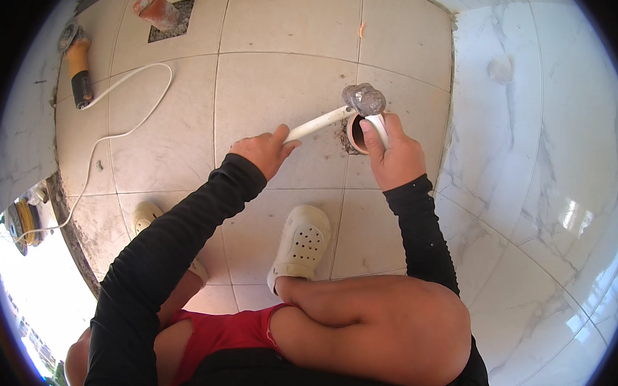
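Observation:
My left hand (266, 152) is closed around the pale handle (320, 123) of a hammer-like tool. At its far end is a lumpy, mottled grey head (364, 99). My right hand (397, 158) grips a short white piece (382, 128), thumb on its near side, just below that head; whether the two touch I cannot tell. Beside my right thumb, the round mouth of an orange-brown pipe (357, 134) shows in a rough cut-out in the floor tiles. The fingers partly cover the white piece and the pipe rim.
An angle grinder (78, 68) lies at the far left, its white cord (124, 134) curving over beige floor tiles (277, 84). Another orange-brown pipe (158, 12) rises from a square cut-out. Marbled tiles (521, 149) line the right. Spooled cable (25, 222) stands left; my clogs (301, 241) are below.

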{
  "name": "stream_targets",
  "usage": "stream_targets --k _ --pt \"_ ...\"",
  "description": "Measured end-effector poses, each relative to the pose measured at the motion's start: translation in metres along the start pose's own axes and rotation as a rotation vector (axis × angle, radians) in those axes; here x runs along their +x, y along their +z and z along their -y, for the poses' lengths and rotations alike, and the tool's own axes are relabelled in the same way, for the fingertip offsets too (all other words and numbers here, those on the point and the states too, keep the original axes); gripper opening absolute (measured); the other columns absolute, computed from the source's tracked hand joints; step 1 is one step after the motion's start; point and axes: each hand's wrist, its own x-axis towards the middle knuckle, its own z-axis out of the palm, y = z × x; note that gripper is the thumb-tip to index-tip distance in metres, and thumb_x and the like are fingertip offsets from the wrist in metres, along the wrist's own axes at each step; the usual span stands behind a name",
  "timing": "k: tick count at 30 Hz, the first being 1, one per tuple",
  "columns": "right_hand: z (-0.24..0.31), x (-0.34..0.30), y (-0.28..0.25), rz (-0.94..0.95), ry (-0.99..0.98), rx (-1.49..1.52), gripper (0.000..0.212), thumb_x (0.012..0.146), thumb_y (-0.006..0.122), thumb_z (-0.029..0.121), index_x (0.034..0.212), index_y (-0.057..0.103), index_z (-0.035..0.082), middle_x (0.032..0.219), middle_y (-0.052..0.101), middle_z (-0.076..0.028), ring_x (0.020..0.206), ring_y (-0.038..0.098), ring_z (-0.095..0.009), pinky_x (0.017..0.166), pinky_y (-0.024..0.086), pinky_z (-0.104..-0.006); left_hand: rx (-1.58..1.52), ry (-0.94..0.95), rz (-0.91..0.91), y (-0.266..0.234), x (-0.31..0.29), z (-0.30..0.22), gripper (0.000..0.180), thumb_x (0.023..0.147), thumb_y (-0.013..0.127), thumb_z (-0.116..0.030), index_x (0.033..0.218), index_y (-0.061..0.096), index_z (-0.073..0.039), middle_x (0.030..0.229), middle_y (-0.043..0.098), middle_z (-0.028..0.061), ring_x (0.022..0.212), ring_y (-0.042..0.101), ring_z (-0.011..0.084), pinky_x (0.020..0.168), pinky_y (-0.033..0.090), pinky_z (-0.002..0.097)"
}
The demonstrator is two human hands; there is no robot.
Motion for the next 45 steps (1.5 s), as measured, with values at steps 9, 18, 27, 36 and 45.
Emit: stream_targets --k 9,18,27,36,45 --pt "-0.008 -0.015 -0.006 -0.090 -0.041 0.087 0.036 0.097 0.060 0.042 0.107 0.056 0.007 0.071 0.066 -0.014 0.060 0.065 -0.035 0.053 0.051 -0.0419 0.006 0.028 -0.004 0.003 0.000 0.004 0.034 0.100 0.053 -0.044 0.100 0.048 -0.010 0.065 0.063 0.0130 0.050 0.062 0.0347 0.044 0.050 0.0434" --pt "-0.022 -0.022 0.002 -0.106 0.015 0.095 0.036 0.098 0.058 0.041 0.108 0.057 0.006 0.071 0.065 -0.017 0.061 0.065 -0.038 0.054 0.051 -0.0423 -0.054 0.005 0.013 0.007 0.001 0.001 0.034 0.100 0.052 -0.044 0.101 0.048 -0.011 0.065 0.063 0.0147 0.056 0.063 0.0364 0.049 0.050 0.0460" --pt "-0.024 -0.023 -0.001 -0.158 0.015 0.159 0.037 0.098 0.060 0.039 0.109 0.060 0.003 0.070 0.064 -0.018 0.060 0.063 -0.038 0.054 0.050 -0.0389 -0.066 -0.033 0.040 0.000 0.005 -0.002 0.034 0.101 0.051 -0.044 0.102 0.047 -0.010 0.060 0.061 0.0147 0.052 0.061 0.0370 0.047 0.049 0.0460" --pt "-0.024 -0.025 0.000 -0.140 0.027 0.182 0.044 0.098 0.059 0.040 0.122 0.059 0.003 0.070 0.063 -0.017 0.058 0.063 -0.035 0.054 0.050 -0.0380 -0.047 -0.043 0.038 0.002 0.005 -0.003 0.035 0.102 0.049 -0.045 0.103 0.047 -0.010 0.061 0.062 0.0147 0.052 0.063 0.0353 0.048 0.051 0.0440" --pt "-0.037 -0.028 0.007 -0.135 0.100 0.254 0.041 0.099 0.059 0.039 0.116 0.059 0.002 0.069 0.062 -0.018 0.058 0.062 -0.035 0.054 0.049 -0.0381 -0.083 -0.072 0.123 -0.008 0.006 -0.004 0.035 0.102 0.049 -0.044 0.105 0.048 -0.010 0.062 0.062 0.0156 0.057 0.063 0.0384 0.051 0.050 0.0478"
